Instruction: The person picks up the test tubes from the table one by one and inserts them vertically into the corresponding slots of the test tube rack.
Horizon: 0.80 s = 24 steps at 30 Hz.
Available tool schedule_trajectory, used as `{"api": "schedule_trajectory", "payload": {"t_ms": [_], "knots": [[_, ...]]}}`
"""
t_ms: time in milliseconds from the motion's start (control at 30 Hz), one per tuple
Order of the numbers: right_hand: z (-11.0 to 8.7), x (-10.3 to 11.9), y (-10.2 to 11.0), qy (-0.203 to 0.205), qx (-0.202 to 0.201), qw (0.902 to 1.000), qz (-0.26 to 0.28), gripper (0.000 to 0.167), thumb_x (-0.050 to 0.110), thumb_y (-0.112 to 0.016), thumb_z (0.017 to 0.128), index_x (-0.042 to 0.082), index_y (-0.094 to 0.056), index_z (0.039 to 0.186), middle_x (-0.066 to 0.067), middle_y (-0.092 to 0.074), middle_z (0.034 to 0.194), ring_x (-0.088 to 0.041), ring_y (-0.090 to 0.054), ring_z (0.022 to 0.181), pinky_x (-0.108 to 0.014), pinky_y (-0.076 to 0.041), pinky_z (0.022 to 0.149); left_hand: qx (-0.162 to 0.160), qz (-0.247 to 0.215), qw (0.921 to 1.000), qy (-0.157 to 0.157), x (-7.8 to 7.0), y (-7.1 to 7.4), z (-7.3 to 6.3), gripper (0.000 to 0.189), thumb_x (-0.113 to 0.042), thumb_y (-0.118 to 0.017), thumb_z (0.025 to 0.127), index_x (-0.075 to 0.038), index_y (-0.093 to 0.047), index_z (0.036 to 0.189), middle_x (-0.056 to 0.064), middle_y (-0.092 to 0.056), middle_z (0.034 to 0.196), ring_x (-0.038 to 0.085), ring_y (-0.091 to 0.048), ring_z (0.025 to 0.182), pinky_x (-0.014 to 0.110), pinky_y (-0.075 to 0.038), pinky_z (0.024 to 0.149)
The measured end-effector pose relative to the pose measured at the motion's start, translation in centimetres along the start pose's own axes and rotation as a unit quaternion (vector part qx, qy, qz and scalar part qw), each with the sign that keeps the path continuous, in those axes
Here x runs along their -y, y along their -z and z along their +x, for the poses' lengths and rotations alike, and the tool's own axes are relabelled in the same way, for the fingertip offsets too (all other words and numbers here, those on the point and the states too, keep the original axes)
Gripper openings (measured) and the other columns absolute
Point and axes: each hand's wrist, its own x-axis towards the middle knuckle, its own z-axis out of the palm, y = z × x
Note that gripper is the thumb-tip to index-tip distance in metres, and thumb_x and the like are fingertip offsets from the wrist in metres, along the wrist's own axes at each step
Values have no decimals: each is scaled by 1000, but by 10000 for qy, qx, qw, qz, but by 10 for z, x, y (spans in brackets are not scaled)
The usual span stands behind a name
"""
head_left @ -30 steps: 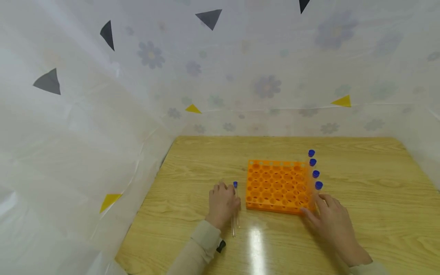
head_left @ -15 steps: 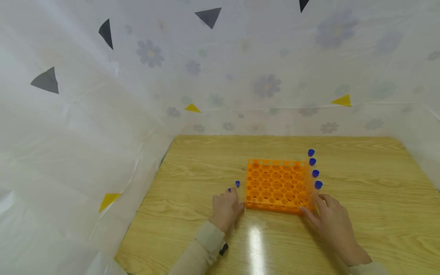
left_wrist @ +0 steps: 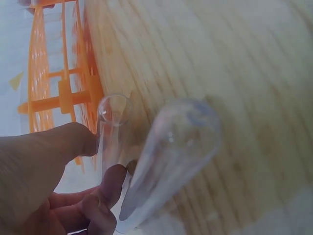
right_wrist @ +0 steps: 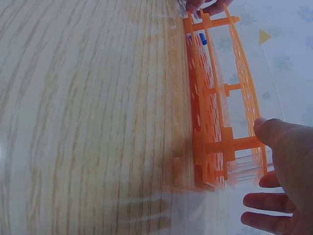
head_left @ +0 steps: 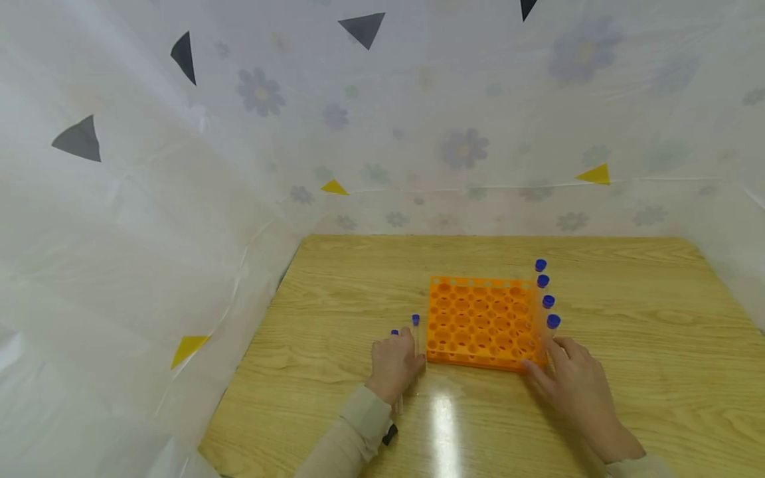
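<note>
A clear test tube with a blue cap (head_left: 416,320) lies on the table just left of the orange test tube rack (head_left: 478,322). My left hand (head_left: 394,365) pinches this tube (left_wrist: 113,117) between thumb and fingers. A second clear tube (left_wrist: 183,142) with a blue cap (head_left: 394,332) lies beneath and to the left of the hand, partly hidden by it. At the rack's near right corner, my right hand (head_left: 576,385) holds the frame, its thumb (right_wrist: 269,129) on the top plate's edge and index finger round the corner. Its other fingers extend loosely.
Several blue-capped tubes (head_left: 548,302) stand upright along the rack's right side. The wood-grain table (head_left: 335,285) is bounded behind and at the left by a whitish plastic sheet (head_left: 382,133) with yellow and dark triangles. A small black object (head_left: 390,435) sits by the left cuff.
My left hand has shifted right and slightly nearer, its thumb now beside the rack. The two loose tubes have spread apart, the right one nearer the rack. The right hand stays at its corner.
</note>
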Motion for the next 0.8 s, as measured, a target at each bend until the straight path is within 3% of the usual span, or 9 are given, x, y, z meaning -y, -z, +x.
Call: {"api": "schedule_trajectory", "payload": {"t_ms": [200, 367, 533, 800], "knots": [[1, 2, 2, -124, 142, 9998, 1, 57, 29, -84, 77, -6, -65, 117, -24, -65, 100, -42, -63, 83, -59, -51, 67, 497, -865, 9949, 134, 4, 2, 2, 32, -36, -71, 87, -9, -54, 81, -4, -33, 53, 9, -31, 42, 25, -26, 36], [0, 2, 2, -127, 120, 9998, 19, 56, 28, -85, 76, -6, -65, 116, -24, -64, 99, -41, -63, 83, -59, -51, 67, 684, -1528, 9856, 230, 7, 5, 4, 29, -29, -67, 86, -3, -64, 97, 3, -57, 62, 10, -40, 47, 26, -36, 42], [0, 2, 1, -85, 107, 9999, 6, 53, 28, -85, 75, -6, -66, 112, -24, -65, 98, -41, -63, 82, -58, -51, 66, 662, -2006, 9765, 422, 10, 8, 7, 34, -27, -66, 86, -3, -68, 110, 8, -72, 85, 9, -50, 53, 26, -46, 51], [1, 3, 1, -8, 48, 10000, 37, 52, 27, -86, 74, -6, -67, 109, -23, -65, 96, -39, -63, 80, -57, -51, 64, 264, -2472, 9664, 661, 11, 16, 13, 24, -26, -65, 89, -6, -67, 102, 0, -60, 79, 9, -48, 59, 22, -41, 50]]}}
